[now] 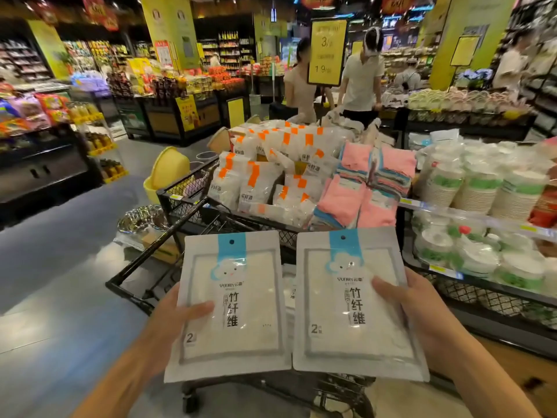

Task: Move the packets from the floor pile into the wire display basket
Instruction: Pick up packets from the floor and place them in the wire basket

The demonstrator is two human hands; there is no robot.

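Observation:
I hold two white packets with blue tabs and cloud faces, upright and side by side. My left hand grips the left packet at its left edge, thumb across the front. My right hand grips the right packet at its right edge, thumb on the front. Behind them stands the black wire display basket, filled with white packets with orange tabs and stacks of pink and blue cloths. More white packets show in the gap between the two held ones. The floor pile is hidden.
A black wire shelf with stacked paper bowls and cups stands on the right. Metal bowls and yellow plastic basins sit on the floor to the left. Two people stand beyond the basket near a yellow price sign. Grey floor lies at left.

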